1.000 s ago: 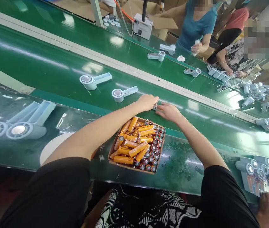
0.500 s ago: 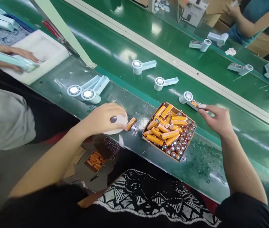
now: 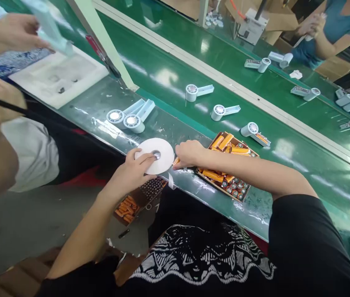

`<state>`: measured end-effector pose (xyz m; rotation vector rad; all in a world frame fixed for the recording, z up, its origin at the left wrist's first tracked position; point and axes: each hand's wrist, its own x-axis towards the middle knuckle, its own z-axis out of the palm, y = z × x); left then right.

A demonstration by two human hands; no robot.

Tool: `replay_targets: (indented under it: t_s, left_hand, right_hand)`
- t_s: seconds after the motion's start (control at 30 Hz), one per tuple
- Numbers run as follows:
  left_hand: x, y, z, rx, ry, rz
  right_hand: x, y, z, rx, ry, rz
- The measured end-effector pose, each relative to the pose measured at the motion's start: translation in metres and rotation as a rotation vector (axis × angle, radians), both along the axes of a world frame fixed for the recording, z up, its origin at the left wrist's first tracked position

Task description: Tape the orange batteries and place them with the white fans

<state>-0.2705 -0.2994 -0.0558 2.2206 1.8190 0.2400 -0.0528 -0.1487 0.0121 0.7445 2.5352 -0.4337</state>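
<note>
My left hand [image 3: 137,167] grips a wide white tape roll [image 3: 159,156] at the edge of the green ledge, and a short white strip [image 3: 171,180] hangs below the roll. My right hand [image 3: 189,154] reaches across a cardboard tray [image 3: 218,186] to the roll's right side. An orange cylindrical cell [image 3: 176,162] shows at its fingertips, mostly hidden. My right forearm covers much of the tray's orange cells. Beyond my fingers, a white fan-like unit [image 3: 249,129] lies on the green belt with an orange cell in its pale handle.
Several similar units lie along the belts, including a pair on the ledge [image 3: 128,121]. A co-worker's hand [image 3: 17,33] holds a pale handle above a white foam tray [image 3: 59,76]. A lower box [image 3: 127,206] holds orange cells below the ledge.
My right hand has moved left from the unit on the belt, across the tray, to the tape roll. The loose orange cell has left the ledge. The view has shifted slightly.
</note>
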Motion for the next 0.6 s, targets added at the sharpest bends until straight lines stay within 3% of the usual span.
replay_targets:
  t_s: [0.13,0.2,0.37,0.43,0.5,0.6]
  left_hand:
    - [0.013,-0.012,0.009,0.039,0.02,0.057]
    - [0.025,-0.016,0.019,0.151,-0.014,0.077]
    - [0.07,-0.02,0.049,0.543,-0.093,0.161]
    - [0.087,-0.02,0.056,0.617,-0.092,0.14]
    - [0.101,-0.019,0.06,0.656,-0.078,0.106]
    - [0.117,-0.018,0.065,0.718,-0.051,0.09]
  right_hand:
    - [0.016,0.001,0.012,-0.011,0.066,-0.077]
    - [0.032,0.005,0.024,-0.114,0.249,-0.142]
    - [0.083,-0.007,0.04,-0.774,1.048,-0.512]
    - [0.101,-0.023,0.04,-0.903,1.226,-0.641]
    - [0.117,-0.04,0.041,-0.886,1.373,-0.754]
    - [0.143,-0.059,0.045,-0.701,1.651,-0.926]
